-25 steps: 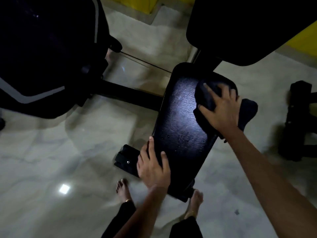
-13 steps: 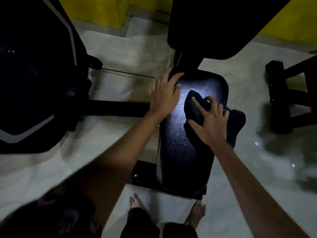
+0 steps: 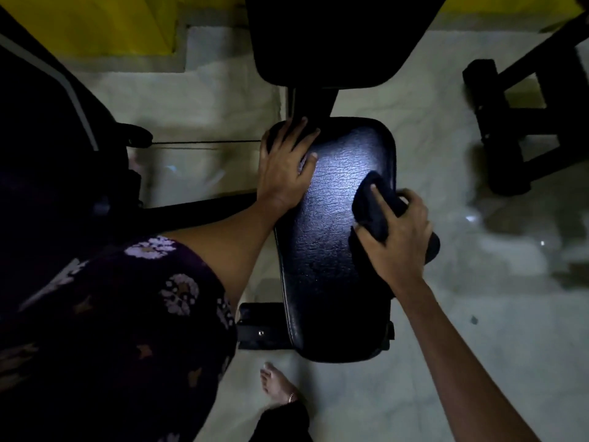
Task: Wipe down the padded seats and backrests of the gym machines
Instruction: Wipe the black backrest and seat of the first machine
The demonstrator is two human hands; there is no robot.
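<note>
Cloth [image 3: 374,208] lies on seat's [image 3: 331,250] right edge, backrest [image 3: 338,36] behind.

Our left hand [image 3: 283,170] has moved from the seat's [image 3: 334,250] near corner to its far left corner; our right hand [image 3: 396,237] has drawn the cloth [image 3: 373,205] toward its right edge.

Pale marble floor [image 3: 446,314], yellow wall [image 3: 95,23], a bare foot [image 3: 277,384], a floral sleeve [image 3: 143,298].

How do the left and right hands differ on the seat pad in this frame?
The left hand lies flat, fingers spread, on the seat pad's far left corner; the right hand is at its right edge. The left holds nothing; the right grips a dark cloth. Both are bare and rest on the pad.
</note>
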